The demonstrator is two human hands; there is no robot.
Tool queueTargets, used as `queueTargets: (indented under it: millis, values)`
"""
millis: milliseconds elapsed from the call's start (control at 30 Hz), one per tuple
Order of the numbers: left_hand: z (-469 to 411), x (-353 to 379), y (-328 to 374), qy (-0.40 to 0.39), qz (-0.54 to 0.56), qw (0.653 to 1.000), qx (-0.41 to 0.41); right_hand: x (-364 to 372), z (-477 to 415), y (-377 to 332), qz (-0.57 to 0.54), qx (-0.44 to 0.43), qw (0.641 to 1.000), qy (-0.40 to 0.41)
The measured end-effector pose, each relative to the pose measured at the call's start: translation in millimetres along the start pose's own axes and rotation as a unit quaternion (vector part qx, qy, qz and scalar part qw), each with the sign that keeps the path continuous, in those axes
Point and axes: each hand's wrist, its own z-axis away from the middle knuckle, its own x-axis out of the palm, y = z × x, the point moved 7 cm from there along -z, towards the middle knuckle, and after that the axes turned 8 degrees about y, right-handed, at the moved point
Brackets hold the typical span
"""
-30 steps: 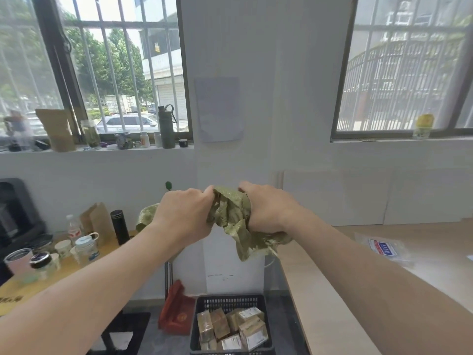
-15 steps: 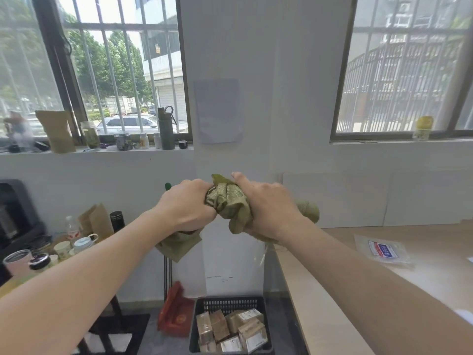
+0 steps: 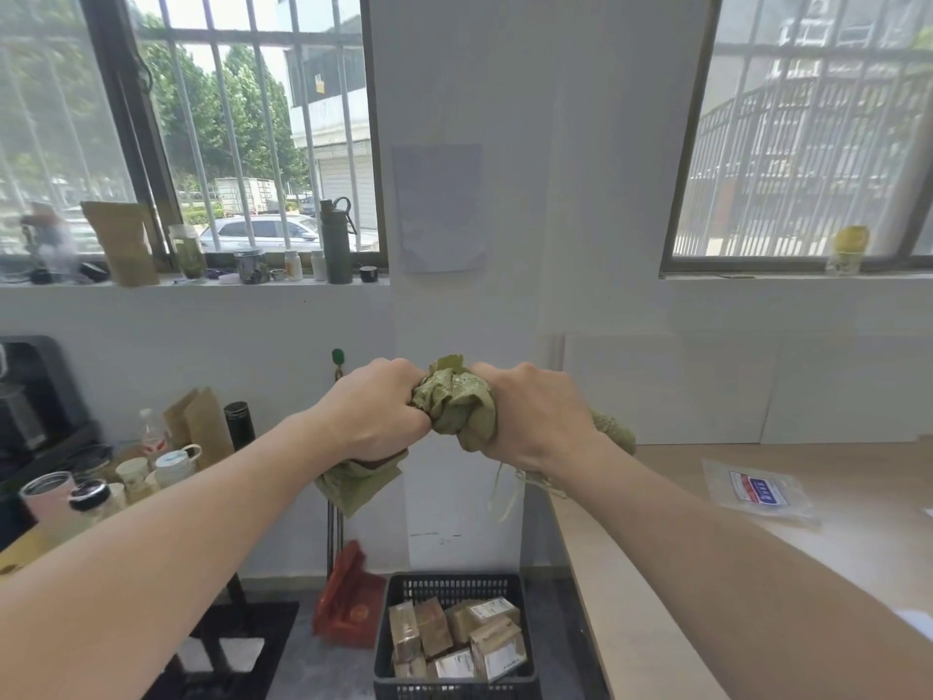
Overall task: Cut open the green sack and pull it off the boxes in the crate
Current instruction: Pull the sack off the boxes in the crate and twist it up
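The green sack (image 3: 457, 404) is held crumpled into a tight wad between both hands, up in front of a white wall. The left hand (image 3: 376, 409) is closed around one side of the wad, with its fingers curled into the cloth, and a loose fold is seen hanging just beneath it. The right hand (image 3: 535, 414) is clenched on the other side in the same way; frayed threads are seen dangling under it, and a further bit of the sack shows behind its wrist. The two fists are set close together, with only the bunched cloth between them. Well below the hands, a dark crate (image 3: 454, 586) is seen on the floor, and the boxes (image 3: 497, 649) in it lie uncovered, wrapped in brown paper with white labels. A red bag (image 3: 348, 606) is propped just left of the crate, below the left hand. A pale wooden table (image 3: 656, 548) is seen under the right forearm, and a clear plastic pouch (image 3: 757, 490) lies on it to the right of that arm. Cups (image 3: 174, 464) and a black flask (image 3: 239, 424) are grouped to the left of the left forearm.
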Motion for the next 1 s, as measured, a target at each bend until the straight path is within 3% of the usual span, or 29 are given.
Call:
queueTargets:
  millis: [367, 633, 767, 900, 1000]
  values:
    - [16, 8, -41, 0.016, -0.092, 0.995, 0.039, 33, -3, -28, 0.014, 0.010, 0.999, -0.033]
    - [34, 5, -118, 0.064, -0.108, 0.990, 0.064, 84, 14, -69, -0.033, 0.161, 0.984, -0.070]
    - [58, 13, -163, 0.092, -0.020, 0.995, 0.034, 118, 42, -90, -0.062, 0.292, 0.947, -0.116]
    - [82, 29, -194, 0.119, 0.097, 0.988, -0.027, 153, 83, -100, -0.115, 0.434, 0.879, -0.161]
    - [95, 58, -205, 0.092, 0.158, 0.981, -0.073, 175, 115, -105, -0.133, 0.491, 0.841, -0.186]
